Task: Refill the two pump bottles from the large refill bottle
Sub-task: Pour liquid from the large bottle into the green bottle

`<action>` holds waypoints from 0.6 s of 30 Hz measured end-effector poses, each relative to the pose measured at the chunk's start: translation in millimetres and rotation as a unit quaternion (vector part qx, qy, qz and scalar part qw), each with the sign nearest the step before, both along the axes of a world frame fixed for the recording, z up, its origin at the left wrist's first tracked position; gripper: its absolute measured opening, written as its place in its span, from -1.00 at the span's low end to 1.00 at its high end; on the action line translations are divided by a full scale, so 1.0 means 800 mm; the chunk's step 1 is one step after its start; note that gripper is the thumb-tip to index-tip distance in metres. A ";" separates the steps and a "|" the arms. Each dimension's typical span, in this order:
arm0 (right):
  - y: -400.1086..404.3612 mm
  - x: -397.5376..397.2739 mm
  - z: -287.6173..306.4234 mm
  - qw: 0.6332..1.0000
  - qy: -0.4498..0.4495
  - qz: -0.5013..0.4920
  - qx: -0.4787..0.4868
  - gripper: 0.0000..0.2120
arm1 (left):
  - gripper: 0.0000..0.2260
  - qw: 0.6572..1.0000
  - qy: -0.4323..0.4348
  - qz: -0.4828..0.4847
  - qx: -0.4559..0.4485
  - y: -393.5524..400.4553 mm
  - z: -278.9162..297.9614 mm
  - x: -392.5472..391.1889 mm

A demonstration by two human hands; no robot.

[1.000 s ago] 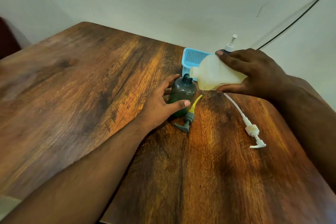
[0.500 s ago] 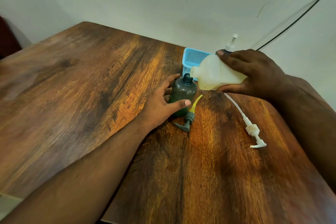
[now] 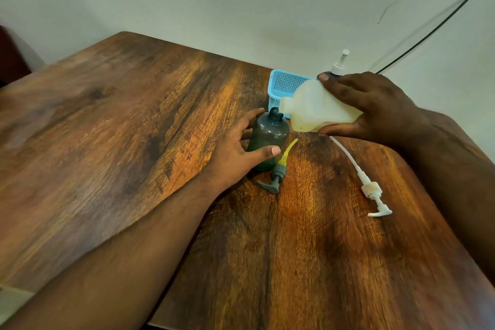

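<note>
Lying nearest on the wooden table [image 3: 134, 128]: white pump head [image 3: 373, 191] with long dip tube, and grey pump head [image 3: 277, 177] with yellow tube, both unscrewed, presumably to open the necks for filling. Further in, left hand [image 3: 235, 153] wrapped around dark green pump bottle [image 3: 267, 139], bracing it upright. Beside it, right hand [image 3: 375, 107] gripping translucent refill bottle [image 3: 318, 108], tipped with spout at the green neck, seemingly pouring. Behind: blue perforated basket [image 3: 284, 86], second pump bottle [image 3: 338, 67] mostly hidden, pump fitted, probably waiting its turn.
</note>
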State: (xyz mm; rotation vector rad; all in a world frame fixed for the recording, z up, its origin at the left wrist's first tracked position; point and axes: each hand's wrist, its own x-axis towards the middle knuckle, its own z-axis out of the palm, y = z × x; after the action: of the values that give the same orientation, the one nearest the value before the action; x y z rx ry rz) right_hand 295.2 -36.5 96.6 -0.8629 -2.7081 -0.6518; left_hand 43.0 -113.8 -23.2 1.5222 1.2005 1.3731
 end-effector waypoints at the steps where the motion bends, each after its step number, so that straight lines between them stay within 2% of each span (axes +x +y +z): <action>1: 0.000 0.000 0.000 1.000 0.000 0.000 0.000 -0.17 | -0.32 1.000 -0.002 -0.001 0.001 0.000 0.000 0.000; 18: -0.004 -0.001 0.002 1.000 -0.010 -0.012 -0.002 -0.17 | -0.31 1.000 -0.002 -0.003 -0.005 0.000 -0.004 -0.001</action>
State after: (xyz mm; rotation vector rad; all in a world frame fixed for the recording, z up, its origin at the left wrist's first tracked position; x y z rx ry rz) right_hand 294.0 -39.6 98.4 -0.8957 -2.7217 -0.6640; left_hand 42.5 -113.7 -26.7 1.5141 1.1979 1.3638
